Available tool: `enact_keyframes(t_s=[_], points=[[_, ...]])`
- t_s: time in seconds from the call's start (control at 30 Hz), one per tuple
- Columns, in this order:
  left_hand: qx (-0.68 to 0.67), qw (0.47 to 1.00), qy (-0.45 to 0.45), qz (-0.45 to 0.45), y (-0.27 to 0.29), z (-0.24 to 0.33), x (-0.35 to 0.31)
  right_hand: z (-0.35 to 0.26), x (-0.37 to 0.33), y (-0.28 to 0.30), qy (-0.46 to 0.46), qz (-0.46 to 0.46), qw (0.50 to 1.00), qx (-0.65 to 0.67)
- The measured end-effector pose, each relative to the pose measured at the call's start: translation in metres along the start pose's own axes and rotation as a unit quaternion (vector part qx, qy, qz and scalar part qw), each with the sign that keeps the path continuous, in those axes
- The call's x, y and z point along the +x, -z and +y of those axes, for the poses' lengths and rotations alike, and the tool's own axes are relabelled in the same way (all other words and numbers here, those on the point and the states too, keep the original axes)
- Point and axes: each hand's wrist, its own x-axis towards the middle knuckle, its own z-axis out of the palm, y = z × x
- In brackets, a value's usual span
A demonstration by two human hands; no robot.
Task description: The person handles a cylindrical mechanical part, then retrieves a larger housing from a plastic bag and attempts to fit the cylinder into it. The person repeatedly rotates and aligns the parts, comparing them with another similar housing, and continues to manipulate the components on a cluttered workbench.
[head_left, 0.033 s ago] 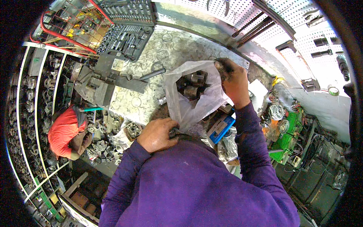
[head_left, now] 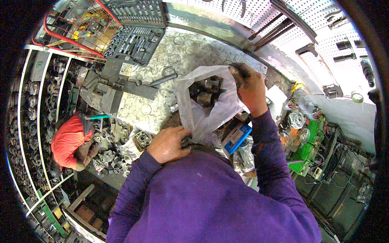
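Note:
A clear plastic bag (head_left: 187, 103) stands on the bench with its mouth open toward me. Inside lie several dark, greasy metal parts (head_left: 206, 91). At the bag's upper right rim, my right hand (head_left: 253, 89) is closed with curled fingers and grips the plastic. Its fingertips look blackened, and I cannot tell whether a dark part is also among them. My left hand (head_left: 169, 143) is closed near the bag's lower end, close to my body. Something dark shows under its fingers, too hidden to name.
A vise (head_left: 101, 95) sits at the bench's left, with a socket set (head_left: 133, 42) behind. A blue box (head_left: 237, 137) lies right of the bag. A green crate (head_left: 306, 150) holds parts farther right. Another person in red (head_left: 71, 139) bends beside shelving (head_left: 40, 121) at left.

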Motion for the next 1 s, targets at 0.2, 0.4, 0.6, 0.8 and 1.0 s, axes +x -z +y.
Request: enact_keyframes(t_s=[0.2,0.4,0.6,0.8,1.0], points=[[0.011,1.000,0.012,-0.002,0.002,-0.005,0.003,0.001,-0.001,-0.003,-0.011,-0.027,0.999,-0.026],[0.004,1.000,0.004,0.000,0.002,-0.007,0.003,0.010,-0.009,-0.002,0.062,-0.042,0.997,0.014],[0.011,1.000,0.006,-0.020,0.000,-0.008,0.008,0.012,-0.012,-0.004,0.103,-0.028,0.992,0.063],[0.003,1.000,-0.003,-0.012,0.002,-0.006,0.012,0.006,-0.005,0.002,0.017,-0.065,0.998,-0.002],[-0.001,1.000,0.025,0.017,0.006,0.003,0.009,0.000,0.002,-0.005,0.005,-0.029,0.999,0.040]])
